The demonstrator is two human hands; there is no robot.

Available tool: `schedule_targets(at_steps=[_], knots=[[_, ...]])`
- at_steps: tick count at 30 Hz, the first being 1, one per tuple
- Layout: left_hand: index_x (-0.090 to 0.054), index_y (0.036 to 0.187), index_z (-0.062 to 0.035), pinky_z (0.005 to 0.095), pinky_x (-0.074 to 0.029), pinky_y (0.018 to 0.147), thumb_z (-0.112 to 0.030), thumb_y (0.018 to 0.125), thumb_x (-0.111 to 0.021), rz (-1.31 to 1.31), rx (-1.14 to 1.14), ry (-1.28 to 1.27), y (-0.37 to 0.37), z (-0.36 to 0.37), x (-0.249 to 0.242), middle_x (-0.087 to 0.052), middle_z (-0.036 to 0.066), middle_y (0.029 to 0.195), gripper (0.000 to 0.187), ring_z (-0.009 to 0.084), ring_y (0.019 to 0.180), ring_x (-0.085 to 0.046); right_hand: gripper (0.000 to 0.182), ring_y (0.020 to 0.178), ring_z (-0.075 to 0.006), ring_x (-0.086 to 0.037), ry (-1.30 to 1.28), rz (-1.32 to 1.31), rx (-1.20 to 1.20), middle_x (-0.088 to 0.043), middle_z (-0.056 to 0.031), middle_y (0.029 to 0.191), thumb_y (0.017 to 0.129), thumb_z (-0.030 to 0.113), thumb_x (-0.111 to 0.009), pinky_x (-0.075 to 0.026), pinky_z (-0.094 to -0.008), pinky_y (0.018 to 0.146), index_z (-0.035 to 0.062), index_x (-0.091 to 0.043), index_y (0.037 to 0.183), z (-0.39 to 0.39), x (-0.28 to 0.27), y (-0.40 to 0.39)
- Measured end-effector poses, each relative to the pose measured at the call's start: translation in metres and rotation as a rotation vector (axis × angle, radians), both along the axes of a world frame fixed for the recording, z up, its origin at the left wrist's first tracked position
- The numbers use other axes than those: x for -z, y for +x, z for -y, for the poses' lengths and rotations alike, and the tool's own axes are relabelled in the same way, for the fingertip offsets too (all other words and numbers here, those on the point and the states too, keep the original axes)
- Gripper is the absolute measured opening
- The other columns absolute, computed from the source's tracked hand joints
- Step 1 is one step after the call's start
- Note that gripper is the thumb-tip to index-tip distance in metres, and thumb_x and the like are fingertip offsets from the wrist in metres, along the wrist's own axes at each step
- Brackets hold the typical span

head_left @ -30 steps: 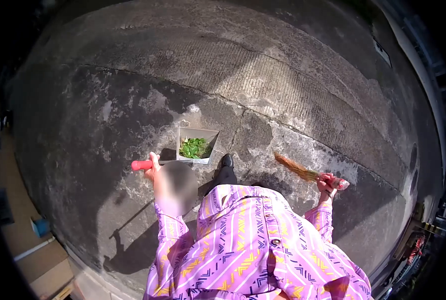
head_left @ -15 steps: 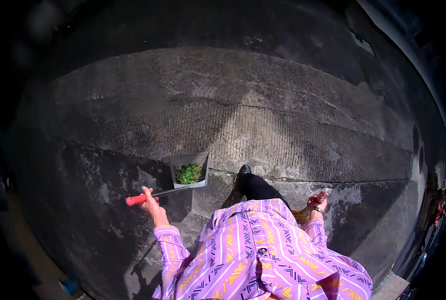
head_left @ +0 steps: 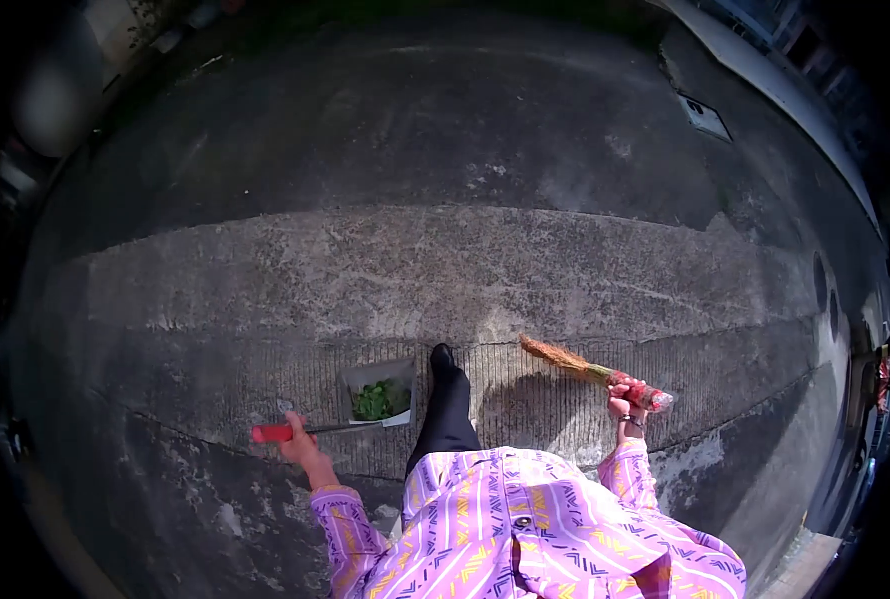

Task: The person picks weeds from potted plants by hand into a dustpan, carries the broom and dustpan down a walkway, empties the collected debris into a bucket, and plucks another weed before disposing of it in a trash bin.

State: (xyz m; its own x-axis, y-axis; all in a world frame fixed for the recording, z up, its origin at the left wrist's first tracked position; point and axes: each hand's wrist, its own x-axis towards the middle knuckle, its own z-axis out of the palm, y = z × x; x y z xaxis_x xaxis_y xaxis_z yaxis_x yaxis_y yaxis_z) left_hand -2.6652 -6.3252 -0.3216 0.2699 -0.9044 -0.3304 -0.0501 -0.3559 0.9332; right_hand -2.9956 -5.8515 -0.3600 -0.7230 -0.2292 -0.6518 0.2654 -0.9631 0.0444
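Observation:
My left hand (head_left: 299, 439) is closed around the red-ended handle of a dustpan (head_left: 411, 389). Green leaves (head_left: 380, 400) lie inside the pan, which is out in front of me to the left of my leg. On the other side, my right hand (head_left: 629, 407) grips a hand broom (head_left: 595, 373) by its red, plastic-wrapped handle. The broom's straw bristles point forward and to the left, over the ridged concrete.
Grooved and stained concrete (head_left: 435, 265) spreads ahead, with darker pavement beyond. One black shoe (head_left: 442, 356) is forward between the dustpan and the broom. A pale rectangular plate (head_left: 705, 117) lies on the ground at far right.
I have stepped forward, and the ground has shifted down in view. The broom has swung up beside me, its bristles now in full sight. The dustpan stays in my left hand.

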Motion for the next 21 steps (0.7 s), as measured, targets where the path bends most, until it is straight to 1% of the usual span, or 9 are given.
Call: schedule_targets(at_steps=[3, 6, 7, 10, 14, 15, 16, 18, 21], knots=[[-0.054, 0.079, -0.0089, 0.0188, -0.027, 0.038, -0.030, 0.075, -0.064, -0.027, 0.043, 0.025, -0.070, 0.064, 0.018, -0.056, -0.001, 0.068, 0.023, 0.0042, 0.045, -0.038, 0.024, 0.055, -0.0150, -0.050, 0.086, -0.074, -0.079, -0.053, -0.0023, 0.067, 0.076, 0.032, -0.052, -0.041, -0.0258, 0.047, 0.0086, -0.051, 0.071, 0.055, 0.000, -0.077], [-0.054, 0.079, -0.0072, 0.0177, -0.028, 0.034, -0.030, 0.073, -0.066, -0.036, 0.054, 0.015, -0.134, 0.122, 0.003, -0.055, 0.001, 0.067, 0.026, 0.0053, 0.041, -0.039, 0.024, 0.059, -0.0153, -0.052, 0.118, -0.110, -0.128, -0.053, -0.0025, 0.067, 0.076, 0.032, -0.052, -0.044, -0.0267, 0.049, 0.0078, -0.052, 0.077, 0.106, -0.013, -0.143], [-0.054, 0.078, -0.0090, 0.0182, -0.028, 0.036, -0.029, 0.075, -0.064, -0.028, 0.040, 0.025, -0.165, 0.135, -0.015, -0.054, 0.000, 0.067, 0.022, 0.0043, 0.045, -0.040, 0.026, 0.061, -0.0157, -0.053, 0.121, -0.167, -0.175, -0.054, -0.0024, 0.067, 0.075, 0.033, -0.052, -0.046, -0.0275, 0.051, 0.0072, -0.052, 0.079, 0.124, -0.016, -0.163], [-0.054, 0.077, -0.0109, 0.0183, -0.027, 0.039, -0.027, 0.077, -0.062, -0.040, 0.094, 0.007, -0.237, 0.185, -0.039, -0.053, -0.002, 0.067, 0.018, 0.0034, 0.050, -0.041, 0.026, 0.061, -0.0161, -0.054, 0.093, -0.121, -0.172, -0.055, -0.0021, 0.068, 0.074, 0.033, -0.053, -0.046, -0.0274, 0.051, 0.0074, -0.053, 0.079, 0.163, -0.018, -0.213], [-0.054, 0.079, -0.0099, 0.0175, -0.028, 0.038, -0.026, 0.079, -0.059, -0.041, 0.107, -0.019, -0.339, 0.256, -0.031, -0.053, -0.002, 0.066, 0.017, 0.0039, 0.049, -0.042, 0.023, 0.059, -0.0156, -0.055, 0.293, -0.069, -0.212, -0.055, -0.0011, 0.064, 0.075, 0.032, -0.051, -0.045, -0.0276, 0.049, 0.0098, -0.054, 0.077, 0.209, 0.010, -0.297], [-0.054, 0.076, -0.0089, 0.0173, -0.028, 0.037, -0.028, 0.079, -0.060, -0.031, 0.144, -0.049, -0.363, 0.270, -0.029, -0.053, -0.001, 0.066, 0.020, 0.0044, 0.047, -0.041, 0.022, 0.056, -0.0154, -0.053, 0.271, -0.031, -0.296, -0.055, -0.0013, 0.064, 0.076, 0.033, -0.050, -0.044, -0.0272, 0.047, 0.0119, -0.054, 0.075, 0.221, 0.011, -0.321], [-0.054, 0.076, -0.0089, 0.0173, -0.028, 0.037, -0.028, 0.079, -0.060, -0.028, 0.151, -0.058, -0.391, 0.283, -0.029, -0.053, -0.001, 0.066, 0.020, 0.0044, 0.047, -0.041, 0.022, 0.056, -0.0154, -0.053, 0.262, -0.029, -0.290, -0.055, -0.0013, 0.064, 0.076, 0.033, -0.050, -0.044, -0.0272, 0.047, 0.0119, -0.054, 0.075, 0.239, 0.015, -0.351], [-0.054, 0.072, -0.0076, 0.0170, -0.028, 0.036, -0.027, 0.078, -0.060, -0.021, 0.137, -0.075, -0.445, 0.304, -0.046, -0.053, 0.000, 0.064, 0.022, 0.0047, 0.044, -0.039, 0.026, 0.053, -0.0160, -0.051, 0.427, 0.151, -0.086, -0.054, -0.0022, 0.064, 0.076, 0.039, -0.048, -0.042, -0.0268, 0.045, 0.0136, -0.050, 0.069, 0.280, 0.013, -0.401], [-0.055, 0.073, -0.0048, 0.0200, -0.031, 0.037, -0.028, 0.077, -0.062, 0.025, 0.117, -0.025, -0.532, 0.349, -0.074, -0.053, 0.001, 0.062, 0.024, 0.0058, 0.043, -0.039, 0.024, 0.053, -0.0161, -0.052, 0.430, 0.262, -0.064, -0.054, -0.0025, 0.061, 0.075, 0.035, -0.047, -0.041, -0.0262, 0.043, 0.0123, -0.050, 0.070, 0.324, 0.001, -0.486]])
